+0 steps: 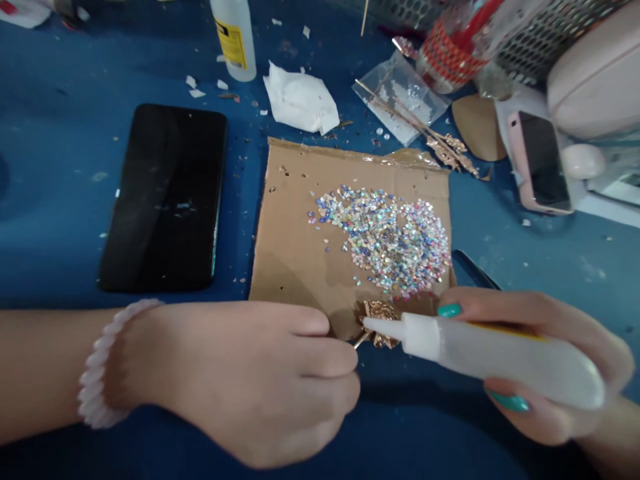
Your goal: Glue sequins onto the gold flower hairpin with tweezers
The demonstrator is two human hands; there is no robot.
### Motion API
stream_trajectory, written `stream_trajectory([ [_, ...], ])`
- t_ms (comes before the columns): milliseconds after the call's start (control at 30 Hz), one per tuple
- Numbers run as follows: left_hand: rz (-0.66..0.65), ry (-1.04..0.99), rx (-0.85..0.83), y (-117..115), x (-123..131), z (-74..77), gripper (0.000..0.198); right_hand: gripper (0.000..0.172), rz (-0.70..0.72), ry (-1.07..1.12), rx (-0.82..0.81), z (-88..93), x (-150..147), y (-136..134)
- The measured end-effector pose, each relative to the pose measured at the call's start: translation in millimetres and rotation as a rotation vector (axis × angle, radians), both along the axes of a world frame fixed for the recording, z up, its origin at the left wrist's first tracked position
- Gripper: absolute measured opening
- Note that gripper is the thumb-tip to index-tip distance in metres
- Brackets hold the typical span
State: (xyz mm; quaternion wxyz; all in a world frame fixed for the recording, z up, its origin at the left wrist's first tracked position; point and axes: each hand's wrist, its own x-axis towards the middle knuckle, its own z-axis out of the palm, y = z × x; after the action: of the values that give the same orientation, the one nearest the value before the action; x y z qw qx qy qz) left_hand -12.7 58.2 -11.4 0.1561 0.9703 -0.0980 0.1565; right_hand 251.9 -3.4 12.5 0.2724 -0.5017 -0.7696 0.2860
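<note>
My left hand (260, 373), with a pale beaded bracelet at the wrist, is closed on a thin stick (362, 340). A small coppery, crinkled ornament (385, 313) is on the stick's far end, over the front edge of the cardboard (300, 267). In my right hand (540, 320) is a white squeeze glue bottle (520, 363), lying sideways between thumb and fingers. Its narrow nozzle points left, and the tip overlaps the ornament; whether they touch I cannot tell. Behind it, many small shiny rhinestones (395, 240) lie spread on the cardboard.
A black tablet (167, 200) lies left of the cardboard. Beyond stand another bottle (235, 40) and a crumpled white tissue (301, 100). At the right are a plastic bag (400, 97), coppery sticks (450, 150), a pink-edged phone (543, 163) and dark tweezers (475, 270).
</note>
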Motion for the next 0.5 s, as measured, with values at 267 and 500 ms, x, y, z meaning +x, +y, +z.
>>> stream_trajectory([
  [267,-0.018,-0.026,0.021,0,-3,-1.4,0.037,0.026,0.03,0.055,0.053,-2.4,3,4],
  [500,-0.021,-0.043,0.027,1,0,1.4,0.03,0.02,0.056,0.097,0.128,1.2,-7,15],
])
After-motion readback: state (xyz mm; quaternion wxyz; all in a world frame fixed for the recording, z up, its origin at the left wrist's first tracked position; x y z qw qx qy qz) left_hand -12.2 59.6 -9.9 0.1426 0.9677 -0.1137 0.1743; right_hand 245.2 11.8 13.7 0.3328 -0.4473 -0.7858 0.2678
